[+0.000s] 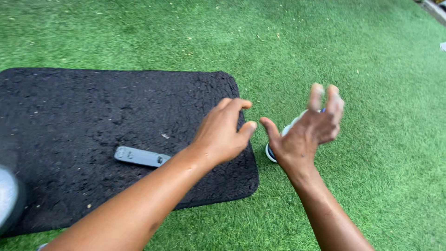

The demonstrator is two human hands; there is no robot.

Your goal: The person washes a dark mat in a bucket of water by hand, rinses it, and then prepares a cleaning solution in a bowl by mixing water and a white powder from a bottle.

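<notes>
My left hand (223, 132) hovers over the right edge of a black shaggy mat (93, 121), fingers curled loosely and apart, holding nothing. My right hand (309, 130) is raised over the green artificial grass with its fingers spread, empty. Just behind the right hand lies a white object with a dark blue rim (272, 151), mostly hidden by the palm; its kind cannot be told. A grey flat bar-shaped tool (141, 157) lies on the mat, just left of my left forearm.
Green artificial turf (371, 69) surrounds the mat on all sides. A blurred grey-white object (8, 197) sits at the left edge. A pale edge shows at the top right corner (436, 8).
</notes>
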